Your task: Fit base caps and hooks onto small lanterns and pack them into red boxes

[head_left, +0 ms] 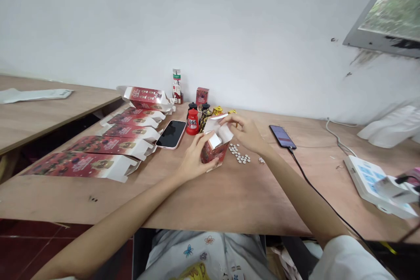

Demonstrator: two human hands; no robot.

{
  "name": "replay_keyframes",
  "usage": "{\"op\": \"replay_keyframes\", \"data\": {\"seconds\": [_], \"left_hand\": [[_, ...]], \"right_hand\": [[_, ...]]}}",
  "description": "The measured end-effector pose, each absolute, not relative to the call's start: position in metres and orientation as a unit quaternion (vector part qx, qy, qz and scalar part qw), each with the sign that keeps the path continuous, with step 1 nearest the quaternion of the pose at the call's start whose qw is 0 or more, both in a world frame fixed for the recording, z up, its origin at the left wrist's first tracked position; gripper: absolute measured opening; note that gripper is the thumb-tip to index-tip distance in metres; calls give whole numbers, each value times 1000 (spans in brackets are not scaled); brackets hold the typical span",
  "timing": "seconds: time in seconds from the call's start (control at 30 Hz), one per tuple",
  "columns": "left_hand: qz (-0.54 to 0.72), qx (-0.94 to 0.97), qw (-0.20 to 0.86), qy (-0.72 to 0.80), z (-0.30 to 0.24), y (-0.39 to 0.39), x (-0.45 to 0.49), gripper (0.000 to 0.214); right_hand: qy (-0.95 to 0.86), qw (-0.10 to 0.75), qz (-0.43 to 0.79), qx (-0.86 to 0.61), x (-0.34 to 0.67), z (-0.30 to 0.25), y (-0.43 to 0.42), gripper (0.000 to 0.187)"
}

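A small red printed cardboard box (214, 154) with its white top flaps raised stands just above or on the table in front of me. My left hand (193, 157) is closed around its left side, thumb across the front. At the upper right rim, the bent fingers of my right hand (245, 133) pinch a white flap. What lies inside the box cannot be made out. Small round whitish discs (241, 156) are scattered by the box's right side. Behind it stand a red mini lantern (192, 123) and several black and gold ones (218, 110), partly hidden.
Flattened red cartons (98, 157) lie in a row on the left. A white-edged phone (171, 134) rests beside them; another phone (282, 136) with a black cable is on the right, near a power strip (374, 183). A bottle (176, 87) and closed red box (202, 95) stand by the wall.
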State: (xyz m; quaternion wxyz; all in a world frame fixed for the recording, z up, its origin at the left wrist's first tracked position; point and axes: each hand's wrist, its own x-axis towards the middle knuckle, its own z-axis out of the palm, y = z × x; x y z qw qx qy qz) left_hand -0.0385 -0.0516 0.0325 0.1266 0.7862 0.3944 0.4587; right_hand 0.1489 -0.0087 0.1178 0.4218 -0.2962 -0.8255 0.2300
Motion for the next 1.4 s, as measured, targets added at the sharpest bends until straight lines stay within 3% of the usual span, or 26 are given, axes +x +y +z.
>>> {"op": "replay_keyframes", "data": {"seconds": [0.1, 0.23, 0.33, 0.43, 0.6, 0.9, 1.13, 1.2, 1.3, 1.4], "left_hand": [[473, 791, 167, 351, 33, -47, -42, 64], [458, 797, 243, 310, 35, -44, -46, 62], [454, 794, 266, 303, 36, -44, -47, 65], [454, 788, 277, 309, 36, -43, -46, 66], [465, 770, 303, 316, 37, -41, -47, 62], [519, 708, 366, 310, 32, -42, -43, 75], [433, 702, 480, 299, 27, -39, -43, 80], [411, 721, 465, 308, 23, -36, -44, 83], [341, 797, 339, 367, 15, -29, -48, 87], [252, 849, 189, 425, 10, -22, -53, 80]], "right_hand": [[-768, 486, 327, -258, 155, 108, 3, 16], [-726, 465, 457, -218, 153, 96, 9, 68], [-728, 432, 486, -216, 146, 90, 6, 84], [-748, 410, 488, -186, 142, 89, -1, 79], [-801, 381, 425, -179, 143, 98, -15, 35], [-879, 350, 270, -181, 145, 86, -13, 39], [-924, 280, 193, -175, 159, 78, -16, 38], [-930, 257, 171, -196, 161, 83, -19, 40], [-931, 236, 168, -223, 168, 98, -22, 61], [-911, 293, 167, -238, 179, 130, -13, 80]]}}
